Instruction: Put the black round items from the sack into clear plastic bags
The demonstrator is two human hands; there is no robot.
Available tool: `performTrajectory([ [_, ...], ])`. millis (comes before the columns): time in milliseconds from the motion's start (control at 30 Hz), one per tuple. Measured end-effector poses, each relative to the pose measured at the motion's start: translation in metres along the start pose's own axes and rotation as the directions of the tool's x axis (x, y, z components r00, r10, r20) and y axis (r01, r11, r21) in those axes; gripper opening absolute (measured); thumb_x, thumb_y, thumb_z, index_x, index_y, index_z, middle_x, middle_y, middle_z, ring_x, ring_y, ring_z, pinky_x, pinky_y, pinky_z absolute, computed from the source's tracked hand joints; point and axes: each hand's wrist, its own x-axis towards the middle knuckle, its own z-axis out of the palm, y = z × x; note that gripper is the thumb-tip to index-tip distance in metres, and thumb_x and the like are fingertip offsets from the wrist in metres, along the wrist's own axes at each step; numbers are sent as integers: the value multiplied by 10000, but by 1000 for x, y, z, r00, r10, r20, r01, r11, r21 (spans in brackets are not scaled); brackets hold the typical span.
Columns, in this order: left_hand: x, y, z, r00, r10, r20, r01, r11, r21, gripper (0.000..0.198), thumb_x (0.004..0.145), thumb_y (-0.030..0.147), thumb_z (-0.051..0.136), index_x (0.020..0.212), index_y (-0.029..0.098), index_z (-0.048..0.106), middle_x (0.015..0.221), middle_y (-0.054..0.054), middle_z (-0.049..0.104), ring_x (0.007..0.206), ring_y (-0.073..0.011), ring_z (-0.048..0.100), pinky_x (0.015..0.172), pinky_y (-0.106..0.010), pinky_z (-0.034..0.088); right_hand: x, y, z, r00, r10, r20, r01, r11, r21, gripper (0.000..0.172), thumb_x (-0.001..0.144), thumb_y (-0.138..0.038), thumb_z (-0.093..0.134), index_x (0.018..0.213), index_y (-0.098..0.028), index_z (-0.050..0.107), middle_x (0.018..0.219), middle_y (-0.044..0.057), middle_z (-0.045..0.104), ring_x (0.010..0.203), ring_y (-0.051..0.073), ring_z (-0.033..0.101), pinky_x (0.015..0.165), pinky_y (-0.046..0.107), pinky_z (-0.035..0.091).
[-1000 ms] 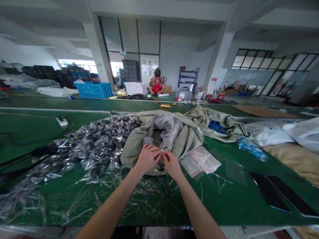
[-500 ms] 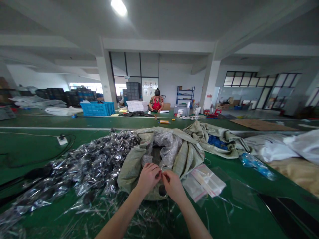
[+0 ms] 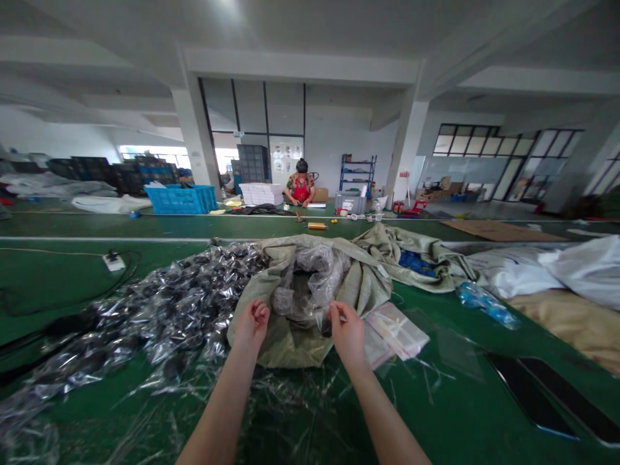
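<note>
Half a second ago the two hands met, fingertip to fingertip, over the mouth of the sack; now they have drawn apart. The left hand (image 3: pixel 252 323) sits at the 9 o'clock edge of the opening and the right hand (image 3: pixel 347 330) at 3 o'clock. Both sets of fingers are curled closed in a pinch, but what they grip is too blurred to tell.

The woven sack (image 3: pixel 285 345) lies slumped on the green surface (image 3: pixel 460 400), directly between and beyond the hands. Its clear liner (image 3: pixel 322 271) is bunched up at 12 o'clock, with dark contents inside.

At 9 o'clock from the sack spreads a heap of clear packets (image 3: pixel 165 310) holding dark pieces. At 3 o'clock, just beside the right hand, lies a stack of flat bags (image 3: pixel 400 329). At 2 o'clock a second sack (image 3: pixel 436 258) shows something blue inside. Far off at 11 o'clock stands a blue crate (image 3: pixel 181 199)
</note>
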Motion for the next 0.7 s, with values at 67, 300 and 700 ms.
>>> performTrajectory([
  [67, -5, -1, -9, 1000, -10, 29, 6, 989, 145, 180, 719, 140, 616, 675, 179, 446, 469, 116, 311, 315, -12, 261, 308, -120, 214, 6, -4, -3, 1000, -30, -10, 29, 999, -42, 269, 915, -386, 485, 893, -176, 653, 836, 84, 681, 761, 193, 652, 655, 293, 530],
  [300, -31, -26, -3, 902, -60, 428, -325, 559, 763, 300, 710, 387, 714, 911, 166, 697, 730, -5, 632, 634, -110, 561, 562, -205, 438, 13, -15, -4, 999, -45, -15, 44, 997, -66, 278, 902, -394, 497, 889, -177, 670, 824, 76, 696, 757, 194, 651, 716, 324, 526],
  [700, -41, -40, 32, 839, -35, 542, -384, 668, 638, 302, 799, 465, 635, 832, 166, 656, 856, -49, 709, 792, -172, 653, 720, -287, 529, 34, -11, -17, 943, 323, 85, -329, 854, 403, 302, 694, -485, 720, 781, -202, 660, 684, 10, 644, 625, 167, 613, 596, 322, 578],
])
